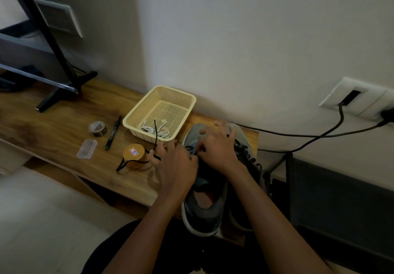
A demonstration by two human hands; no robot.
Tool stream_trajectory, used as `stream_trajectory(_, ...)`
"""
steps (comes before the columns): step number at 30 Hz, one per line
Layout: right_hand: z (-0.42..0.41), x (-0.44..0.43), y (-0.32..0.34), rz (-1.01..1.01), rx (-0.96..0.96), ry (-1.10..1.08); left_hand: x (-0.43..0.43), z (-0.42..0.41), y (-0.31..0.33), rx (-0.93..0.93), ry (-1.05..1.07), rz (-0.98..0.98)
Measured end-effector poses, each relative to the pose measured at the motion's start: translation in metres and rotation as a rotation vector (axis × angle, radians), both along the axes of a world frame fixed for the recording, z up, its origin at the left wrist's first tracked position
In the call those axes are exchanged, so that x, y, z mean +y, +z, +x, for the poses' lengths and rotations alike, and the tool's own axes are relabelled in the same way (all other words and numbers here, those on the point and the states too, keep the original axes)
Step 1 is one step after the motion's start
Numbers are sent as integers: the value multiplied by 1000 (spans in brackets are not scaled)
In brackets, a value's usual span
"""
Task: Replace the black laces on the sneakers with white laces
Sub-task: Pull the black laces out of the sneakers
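Right of the cream mesh plastic basket (187,97) sits the grey fabric sneaker (204,212). The left hand (174,160) pinches its thin black lace (156,134), limp and light, best pulled close to the eyelets; the right hand (217,148)'s grip I cannot tell.

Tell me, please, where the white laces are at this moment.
In the head view, the white laces lie coiled in the near corner of the cream basket, left of the sneakers and just beyond the left hand.
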State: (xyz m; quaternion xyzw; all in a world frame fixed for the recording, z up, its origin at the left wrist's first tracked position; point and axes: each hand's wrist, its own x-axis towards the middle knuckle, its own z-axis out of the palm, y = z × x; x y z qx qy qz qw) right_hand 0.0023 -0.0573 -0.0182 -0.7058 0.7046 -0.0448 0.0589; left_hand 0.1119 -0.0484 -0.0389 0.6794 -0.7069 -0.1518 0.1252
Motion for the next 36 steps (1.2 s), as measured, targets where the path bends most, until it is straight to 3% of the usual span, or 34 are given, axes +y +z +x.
stream_trajectory(4, -4, -2, -1, -151, 10, -64, 0, -1, -1, -3, 3, -3)
stream_trajectory(11, -14, -6, -1, -472, -13, -422, 0, -2, -3, 34, 25, -17)
stream_trajectory(20, -40, -5, 28, -765, -437, -775, -1, 1, -5, 32, 35, -12)
stream_trajectory(22, -51, -5, 29, -687, -419, -700, 0, 1, -5, 32, 34, -15)
stream_trajectory(25, -51, -6, 19, -378, -354, -484, -1, -1, -5, 89, 32, -9)
stream_trajectory(28, -44, -5, 17, -179, -347, -431, -5, -5, 0, 184, 17, -17)
stream_trajectory(31, -36, -2, 14, -153, -247, -376, -20, -12, 4, 190, -33, -31)
stream_trajectory(36, -29, 4, 11, -224, -46, -296, -36, -25, 3, 42, -128, 27)
